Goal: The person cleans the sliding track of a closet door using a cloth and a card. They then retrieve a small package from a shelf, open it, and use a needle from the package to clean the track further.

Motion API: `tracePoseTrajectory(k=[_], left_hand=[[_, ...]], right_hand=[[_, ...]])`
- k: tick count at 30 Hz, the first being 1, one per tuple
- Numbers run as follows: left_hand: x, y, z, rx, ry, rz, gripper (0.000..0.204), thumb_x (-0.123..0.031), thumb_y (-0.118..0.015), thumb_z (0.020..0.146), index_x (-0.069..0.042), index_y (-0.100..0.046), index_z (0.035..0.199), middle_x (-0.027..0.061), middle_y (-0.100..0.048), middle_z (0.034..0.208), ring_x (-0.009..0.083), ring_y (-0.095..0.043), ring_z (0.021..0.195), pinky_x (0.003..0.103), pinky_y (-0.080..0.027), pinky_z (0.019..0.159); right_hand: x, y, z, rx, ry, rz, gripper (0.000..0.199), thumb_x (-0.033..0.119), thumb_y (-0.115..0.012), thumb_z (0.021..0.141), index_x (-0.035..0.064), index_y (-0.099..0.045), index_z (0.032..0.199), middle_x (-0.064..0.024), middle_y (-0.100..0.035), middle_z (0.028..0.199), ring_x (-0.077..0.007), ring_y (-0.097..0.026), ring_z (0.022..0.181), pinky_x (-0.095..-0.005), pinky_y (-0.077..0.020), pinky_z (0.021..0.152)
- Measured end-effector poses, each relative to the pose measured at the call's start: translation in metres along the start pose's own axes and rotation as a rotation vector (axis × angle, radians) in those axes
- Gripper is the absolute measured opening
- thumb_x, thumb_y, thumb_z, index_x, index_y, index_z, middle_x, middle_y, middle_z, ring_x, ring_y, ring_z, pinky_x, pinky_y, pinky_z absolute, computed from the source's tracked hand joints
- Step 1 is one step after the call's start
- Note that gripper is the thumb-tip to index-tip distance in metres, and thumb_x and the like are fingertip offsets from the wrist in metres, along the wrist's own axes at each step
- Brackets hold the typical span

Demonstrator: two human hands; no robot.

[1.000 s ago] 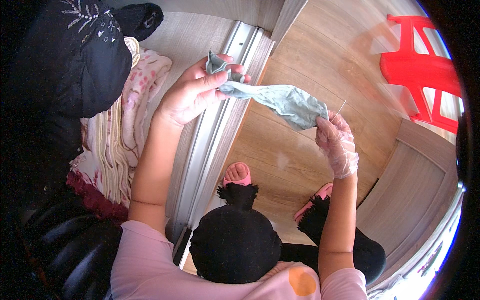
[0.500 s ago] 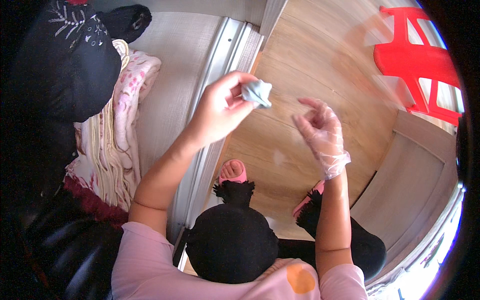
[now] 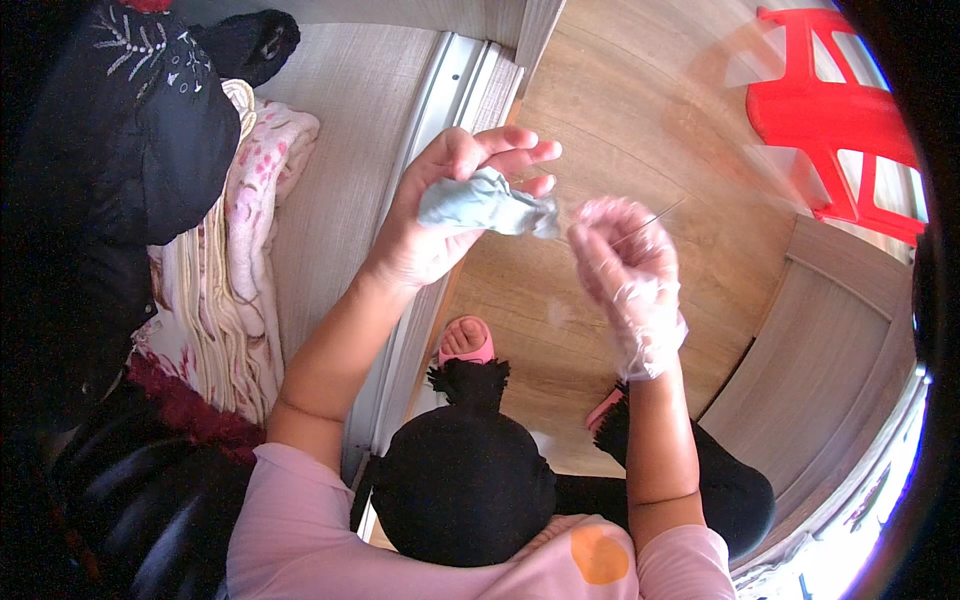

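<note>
Left hand [image 3: 440, 215] bunches soft pale-blue cloth [image 3: 485, 205]; gloved right hand [image 3: 625, 265] pinches thin needle [image 3: 655, 217].

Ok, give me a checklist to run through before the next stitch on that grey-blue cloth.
1. Cloth held: ok. The left hand grips the bunched grey-blue cloth.
2. Needle held: ok. The gloved right hand pinches a thin needle, tip pointing up and right.
3. Needle clear of left fingers: ok, it points away from them.
4. Thread on needle: cannot tell, too fine to see.
5. Cloth spread for stitching: not ok, it is crumpled into a ball.
6. Glove intact: cannot tell, blurred.
</note>
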State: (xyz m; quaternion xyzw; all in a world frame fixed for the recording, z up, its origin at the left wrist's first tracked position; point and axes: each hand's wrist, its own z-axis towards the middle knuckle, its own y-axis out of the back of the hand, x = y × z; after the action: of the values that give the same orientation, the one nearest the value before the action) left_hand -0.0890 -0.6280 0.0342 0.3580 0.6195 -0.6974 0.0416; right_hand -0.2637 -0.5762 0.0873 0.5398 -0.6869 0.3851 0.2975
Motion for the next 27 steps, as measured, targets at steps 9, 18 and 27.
tracePoseTrajectory(k=[9,18,27], left_hand=[[0.009,-0.01,0.004,0.196,-0.004,0.208,0.039,-0.01,-0.066,0.075,-0.01,-0.034,0.097,0.0236,-0.033,0.128,0.0394,-0.033,0.124,0.05,-0.035,0.099],[0.002,-0.02,-0.006,0.067,-0.084,0.673,0.041,-0.013,-0.069,0.073,-0.001,-0.048,0.106,0.0154,-0.045,0.117,0.0244,-0.046,0.111,0.036,-0.037,0.093],[-0.004,-0.037,-0.011,-0.061,0.261,0.556,0.024,-0.014,-0.057,0.087,0.003,-0.058,0.104,0.0045,-0.062,0.091,0.0078,-0.057,0.077,0.02,-0.047,0.067]], right_hand=[[0.01,-0.012,0.002,0.217,0.13,-0.335,0.03,0.004,-0.065,0.078,0.0021,-0.058,0.106,0.0027,-0.052,0.066,-0.0027,-0.042,0.055,-0.0192,-0.0357,0.05],[0.037,-0.013,-0.005,-0.001,-0.133,-0.014,0.016,0.015,-0.061,0.084,-0.0003,-0.06,0.085,0.0026,-0.056,0.066,-0.0016,-0.044,0.051,-0.0167,-0.0329,0.044],[0.051,0.007,0.006,-0.037,-0.158,-0.258,0.017,0.019,-0.066,0.08,0.0032,-0.061,0.08,0.0028,-0.054,0.061,-0.0036,-0.044,0.049,-0.0176,-0.0335,0.044]])
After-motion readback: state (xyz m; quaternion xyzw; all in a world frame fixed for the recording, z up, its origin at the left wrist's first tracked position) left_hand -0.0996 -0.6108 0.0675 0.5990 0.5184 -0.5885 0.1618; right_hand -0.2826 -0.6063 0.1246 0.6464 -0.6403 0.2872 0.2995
